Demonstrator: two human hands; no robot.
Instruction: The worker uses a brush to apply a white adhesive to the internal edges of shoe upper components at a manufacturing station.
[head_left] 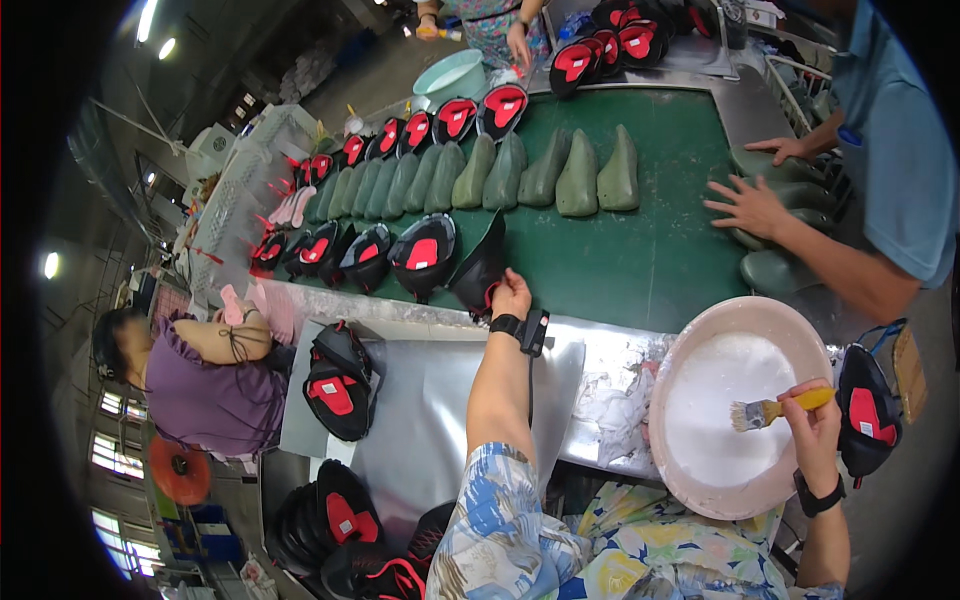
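My left hand (511, 297) pinches the lower edge of a black shoe upper (480, 268), which stands tilted at the near edge of the green conveyor belt (670, 225). In my right hand (817, 425) is a paintbrush (765, 412) with a yellow handle and pale bristles. It is held over a pink basin (683, 478) of white liquid. Left of the held upper, other black uppers with red insides, such as one black-and-grey upper (424, 255), stand along the near side of the belt.
Green shoe lasts (577, 175) line the belt's middle, with more uppers (456, 117) behind. A co-worker's hands (755, 208) rest by lasts at right. Another person (205, 380) sits at left. White rags (615, 415) lie beside the basin; uppers (345, 510) are piled near left.
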